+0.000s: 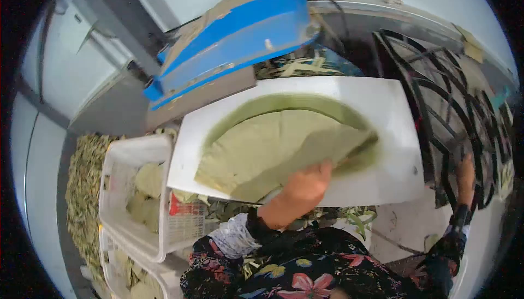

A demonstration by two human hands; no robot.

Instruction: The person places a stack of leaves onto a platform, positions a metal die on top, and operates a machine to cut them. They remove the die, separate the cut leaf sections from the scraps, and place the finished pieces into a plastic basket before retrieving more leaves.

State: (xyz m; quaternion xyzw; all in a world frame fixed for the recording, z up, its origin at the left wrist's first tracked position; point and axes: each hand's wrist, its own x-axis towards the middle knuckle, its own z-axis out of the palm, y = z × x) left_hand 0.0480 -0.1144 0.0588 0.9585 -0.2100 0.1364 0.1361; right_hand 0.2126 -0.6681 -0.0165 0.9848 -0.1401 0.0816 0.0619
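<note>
A large pale-green leaf-like sheet (273, 146), rounded along its far edge, lies on a white board (393, 108). A green ring-shaped stain shows on the board around it. My left hand (308, 187) is closed, with its fingers pinched at the sheet's near right edge. That side of the sheet is lifted and blurred. Out to the right, my right hand (465, 171) is beside the curved bars of a black metal frame (431, 91). Its fingers are too small and indistinct to tell whether they grip a bar.
Behind the board stands a blue machine cover (240, 31). To the left, a white plastic crate (136, 146) holds rounded green pieces, and a second crate (112, 277) stands nearer. Dried leaf strips (84, 190) are heaped beyond them. Leaf scraps (357, 220) lie below the board.
</note>
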